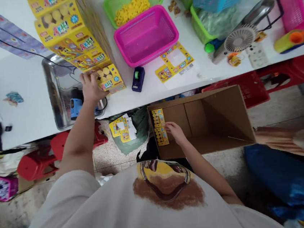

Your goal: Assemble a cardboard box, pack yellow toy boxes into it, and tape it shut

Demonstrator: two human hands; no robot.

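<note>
My left hand (91, 87) reaches up to the white table (29, 87) and grips the lowest yellow toy box (109, 78) of a leaning stack of yellow boxes (63, 25). My right hand (175, 131) is down inside an open brown cardboard carton (218, 121) on the floor. Its fingers rest on yellow boxes (160, 127) standing against the carton's left wall. The rest of the carton shows bare cardboard.
On the table: a pink basket (146, 34), a green basket (132, 3) of yellow pieces, a flat yellow box blank (175, 60), a blue tape dispenser (137, 78), a metal tray (60, 94), a small fan (239, 39). Red stools (37, 162) and loose yellow blanks (122, 126) lie under the table.
</note>
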